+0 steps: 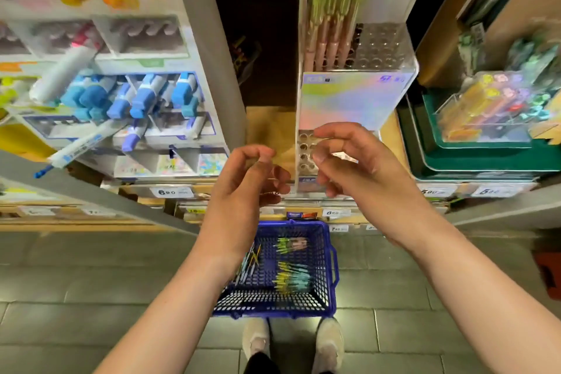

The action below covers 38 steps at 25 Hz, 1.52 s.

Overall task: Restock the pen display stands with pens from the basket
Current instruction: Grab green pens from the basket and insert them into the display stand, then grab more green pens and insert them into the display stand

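Right hand (pixel 358 161) hovers with fingers loosely curled and apart, nothing visible in them. Left hand (pixel 243 182), just beside it, brings thumb and forefinger almost together; whether they pinch anything thin cannot be told (motion blur hides it). Both are raised before a clear tiered pen stand (pixel 355 100), its lower holes (pixel 305 149) unfilled, its upper tier part filled with green-topped pens (pixel 331 48). Below, on the tiled floor, a blue basket (pixel 332 264) holds bundled pens (pixel 293 276). They look light, stiff and smooth, probably best pinched mid-barrel and lowered tip first.
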Motion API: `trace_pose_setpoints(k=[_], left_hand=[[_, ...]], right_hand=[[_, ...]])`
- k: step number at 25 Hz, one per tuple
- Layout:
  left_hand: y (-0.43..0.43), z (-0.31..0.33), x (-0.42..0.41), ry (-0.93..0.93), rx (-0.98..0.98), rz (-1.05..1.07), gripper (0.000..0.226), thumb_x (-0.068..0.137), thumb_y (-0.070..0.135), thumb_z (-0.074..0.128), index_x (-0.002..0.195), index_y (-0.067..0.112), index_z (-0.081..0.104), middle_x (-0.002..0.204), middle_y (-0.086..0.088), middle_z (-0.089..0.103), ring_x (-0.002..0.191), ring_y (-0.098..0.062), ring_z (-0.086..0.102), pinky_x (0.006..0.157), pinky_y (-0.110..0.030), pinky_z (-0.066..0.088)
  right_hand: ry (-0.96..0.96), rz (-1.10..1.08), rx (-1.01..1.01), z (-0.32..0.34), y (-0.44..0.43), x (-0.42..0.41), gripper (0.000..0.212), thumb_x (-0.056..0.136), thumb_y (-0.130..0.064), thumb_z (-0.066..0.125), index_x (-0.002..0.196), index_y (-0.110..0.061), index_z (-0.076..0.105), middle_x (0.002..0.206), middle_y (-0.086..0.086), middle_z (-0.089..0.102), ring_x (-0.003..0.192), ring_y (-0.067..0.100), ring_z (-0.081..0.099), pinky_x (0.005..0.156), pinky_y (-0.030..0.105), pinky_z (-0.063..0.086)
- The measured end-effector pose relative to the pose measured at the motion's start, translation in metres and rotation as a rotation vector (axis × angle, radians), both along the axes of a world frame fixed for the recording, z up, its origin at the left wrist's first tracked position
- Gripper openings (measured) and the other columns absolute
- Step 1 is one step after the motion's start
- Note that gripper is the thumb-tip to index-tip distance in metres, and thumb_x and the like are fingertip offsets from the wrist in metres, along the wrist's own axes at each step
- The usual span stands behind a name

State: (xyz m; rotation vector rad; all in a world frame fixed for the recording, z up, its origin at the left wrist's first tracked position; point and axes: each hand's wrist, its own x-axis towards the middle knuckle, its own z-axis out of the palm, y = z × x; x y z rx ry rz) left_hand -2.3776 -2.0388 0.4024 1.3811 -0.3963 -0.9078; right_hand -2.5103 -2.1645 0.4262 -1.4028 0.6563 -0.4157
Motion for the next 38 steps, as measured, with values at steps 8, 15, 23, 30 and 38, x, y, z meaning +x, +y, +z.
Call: trace_pose_setpoints(k=[8, 15, 23, 30, 38], left_hand=[[0.065, -0.132, -0.02, 0.192, 0.17, 0.045, 0.02, 0.086, 0.027, 0.055, 0.103, 0.02, 0.062, 0.082, -0.007, 0.07, 0.08, -0.024, 0.065, 0.07, -0.03, 0.052], [0.098, -0.307, -0.031, 0.295, 0.274, 0.073, 0.017, 0.103, 0.01, 0.047, 0.099, 0.02, 0.06, 0.077, -0.003, 0.069, 0.072, -0.023, 0.063, 0.069, -0.029, 0.051], [0.095, -0.523, -0.029, 0.365, 0.391, 0.041, 0.01, 0.104, 0.015, 0.051, 0.097, 0.019, 0.056, 0.074, -0.005, 0.067, 0.062, -0.017, 0.066, 0.06, -0.027, 0.056], [0.067, -0.676, 0.003, 0.128, 0.66, -0.326, 0.013, 0.105, 0.024, 0.047, 0.093, 0.024, 0.051, 0.08, -0.001, 0.066, 0.063, -0.013, 0.061, 0.059, -0.024, 0.048], [0.074, -0.712, 0.026, 0.114, 0.791, -0.388, 0.017, 0.106, 0.033, 0.044, 0.096, 0.023, 0.054, 0.081, -0.003, 0.064, 0.064, -0.015, 0.059, 0.063, -0.027, 0.05]], right_hand=[[0.246, 0.066, 0.083, -0.14, 0.056, -0.025, 0.027, 0.097, -0.012, 0.063, 0.12, -0.025, 0.058, 0.093, -0.013, 0.066, 0.075, 0.01, 0.064, 0.068, 0.028, 0.052], [0.38, 0.014, 0.146, -0.317, 0.107, -0.032, 0.025, 0.096, -0.01, 0.065, 0.119, -0.019, 0.058, 0.094, -0.006, 0.064, 0.068, 0.006, 0.063, 0.066, 0.019, 0.05], [0.639, 0.194, -0.046, -0.53, 0.095, -0.043, 0.027, 0.094, -0.026, 0.068, 0.119, -0.029, 0.057, 0.102, -0.007, 0.064, 0.082, 0.014, 0.066, 0.086, 0.03, 0.051], [0.853, 0.668, -0.479, -0.663, 0.059, -0.002, 0.042, 0.097, -0.028, 0.063, 0.136, -0.019, 0.051, 0.118, -0.001, 0.069, 0.088, 0.009, 0.059, 0.078, 0.018, 0.041], [1.262, 0.913, -0.997, -0.764, 0.06, 0.044, 0.033, 0.093, -0.002, 0.055, 0.122, -0.01, 0.067, 0.125, 0.012, 0.068, 0.111, 0.032, 0.067, 0.078, 0.032, 0.05]])
